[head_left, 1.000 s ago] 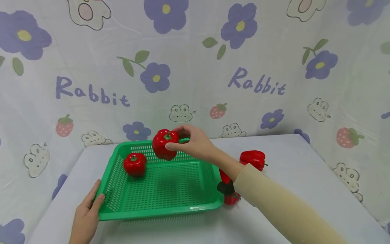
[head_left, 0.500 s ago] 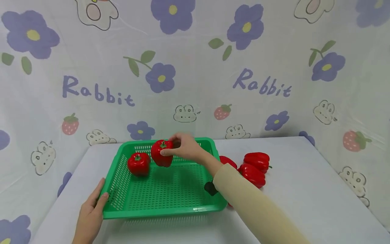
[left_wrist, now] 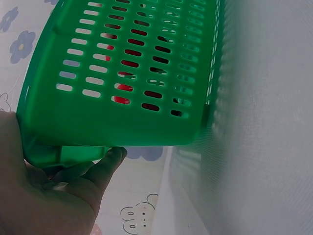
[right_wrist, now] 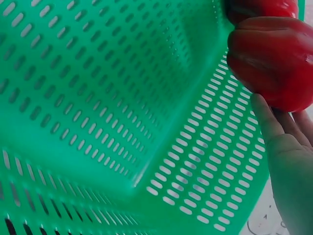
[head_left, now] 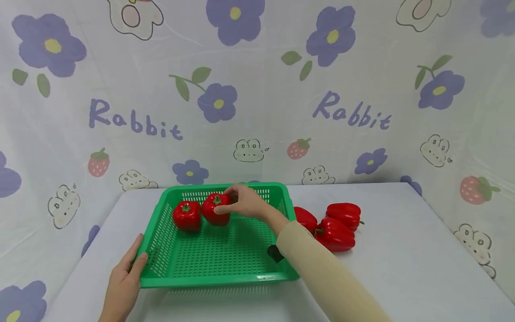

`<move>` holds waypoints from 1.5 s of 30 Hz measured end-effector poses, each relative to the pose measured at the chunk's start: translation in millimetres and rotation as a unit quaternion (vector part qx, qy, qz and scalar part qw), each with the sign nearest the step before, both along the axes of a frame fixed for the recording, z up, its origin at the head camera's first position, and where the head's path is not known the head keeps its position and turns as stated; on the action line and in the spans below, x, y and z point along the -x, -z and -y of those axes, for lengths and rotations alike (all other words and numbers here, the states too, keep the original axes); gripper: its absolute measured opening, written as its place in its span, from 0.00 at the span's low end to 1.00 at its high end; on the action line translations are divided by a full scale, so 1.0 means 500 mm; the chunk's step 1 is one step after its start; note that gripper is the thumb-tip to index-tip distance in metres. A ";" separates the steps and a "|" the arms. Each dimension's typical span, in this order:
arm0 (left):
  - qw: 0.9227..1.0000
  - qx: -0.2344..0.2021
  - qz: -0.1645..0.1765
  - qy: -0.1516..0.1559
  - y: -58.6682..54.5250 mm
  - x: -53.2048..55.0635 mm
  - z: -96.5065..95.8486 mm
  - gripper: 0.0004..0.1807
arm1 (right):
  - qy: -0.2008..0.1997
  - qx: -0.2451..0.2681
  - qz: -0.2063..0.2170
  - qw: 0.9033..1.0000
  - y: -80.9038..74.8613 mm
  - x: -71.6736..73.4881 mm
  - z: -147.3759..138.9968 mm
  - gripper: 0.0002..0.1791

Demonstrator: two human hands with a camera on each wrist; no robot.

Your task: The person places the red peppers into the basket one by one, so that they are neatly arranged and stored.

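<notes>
A green plastic basket [head_left: 225, 280] with slotted walls stands on the white table. My left hand [head_left: 124, 281] grips its left rim near the front corner; in the left wrist view the fingers [left_wrist: 100, 171] curl around the rim. Inside the basket, my right hand [head_left: 248, 203] holds a red bell pepper [head_left: 214, 213] from its right side, stem up. Just left of it, another red bell pepper [head_left: 187, 218] sits upright near the back left corner. From the right wrist view the held pepper [right_wrist: 274, 63] overlaps the other one [right_wrist: 264, 7]; whether its base touches the basket floor, I cannot tell.
Right of the basket, red bell peppers lie in a cluster, including one at the back [head_left: 344, 214] and one in front [head_left: 335, 235]. The right sleeve [head_left: 322, 268] partly hides that area. A patterned cloth [head_left: 257, 112] hangs behind the table [head_left: 410, 255].
My right hand has lowered the held bell pepper into the basket, close beside the other pepper. The left hand stays on the rim. The head view has shifted slightly.
</notes>
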State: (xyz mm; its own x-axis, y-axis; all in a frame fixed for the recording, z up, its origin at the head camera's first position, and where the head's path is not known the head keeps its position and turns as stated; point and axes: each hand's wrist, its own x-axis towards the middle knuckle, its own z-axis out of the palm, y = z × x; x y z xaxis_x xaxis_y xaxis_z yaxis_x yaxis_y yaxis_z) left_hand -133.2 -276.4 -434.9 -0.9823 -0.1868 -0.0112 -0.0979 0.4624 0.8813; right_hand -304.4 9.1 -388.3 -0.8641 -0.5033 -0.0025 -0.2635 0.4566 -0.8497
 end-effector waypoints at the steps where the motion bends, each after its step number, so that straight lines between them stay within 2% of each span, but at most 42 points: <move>1: 1.000 0.002 0.001 0.000 0.001 0.000 0.000 0.33 | -0.001 -0.003 -0.001 1.000 0.004 0.000 0.001 0.30; 10: 1.000 -0.005 0.007 0.000 0.003 0.000 0.000 0.34 | -0.012 -0.022 -0.019 0.999 0.030 -0.001 0.018 0.27; 17: 1.000 -0.009 0.011 0.001 -0.001 0.000 -0.006 0.33 | -0.004 -0.008 -0.005 1.000 0.044 -0.005 0.019 0.28; 25: 1.000 -0.004 0.011 -0.001 -0.004 -0.002 -0.006 0.33 | 0.007 -0.008 0.006 1.000 0.046 -0.004 0.022 0.33; 35: 1.000 0.005 0.009 -0.003 -0.004 -0.007 -0.004 0.34 | -0.001 -0.011 0.013 1.000 0.043 -0.003 0.023 0.34; 45: 1.000 0.011 0.013 -0.003 0.000 -0.002 -0.001 0.33 | -0.002 -0.006 0.017 1.000 0.044 0.000 0.021 0.35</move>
